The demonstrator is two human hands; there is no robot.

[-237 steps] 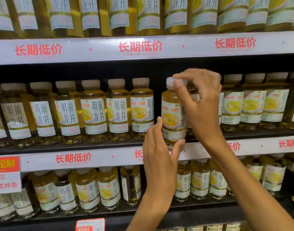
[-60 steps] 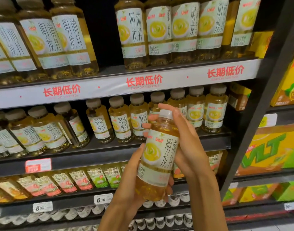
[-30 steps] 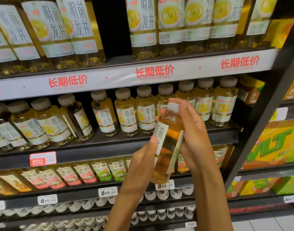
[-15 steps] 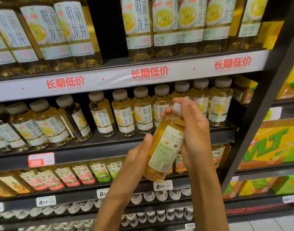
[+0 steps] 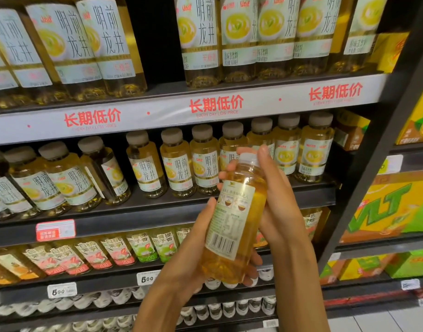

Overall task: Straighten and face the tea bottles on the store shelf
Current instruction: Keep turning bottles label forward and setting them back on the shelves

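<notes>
Two hands are holding one tea bottle [image 5: 232, 226] in front of the middle shelf [image 5: 181, 207], below its row of matching bottles [image 5: 179, 164]. The left hand [image 5: 188, 255] is cupping the base and lower body, its grip wrapped around the bottle with the thumb lying up the side. The right hand [image 5: 277, 202] is gripping the neck and shoulder, one finger resting over the white cap [image 5: 250, 158].

The bottle is leaning, cap tilted up towards the row, and its back label with barcode [image 5: 221, 244] is facing the viewer. To do this step well, the person probably needs to be turning it about half a turn, so the front label faces out, before standing it upright in the row, flush with its neighbours.

The bottle is clear, smooth plastic, rounded with a narrower neck, filled with golden-yellow liquid and wrapped in a pale paper-like label. It is likely slippery, so supporting the base seems wise. The shelf is dark and flat, and above the row a white price strip [image 5: 157, 113] is showing red lettering.
</notes>
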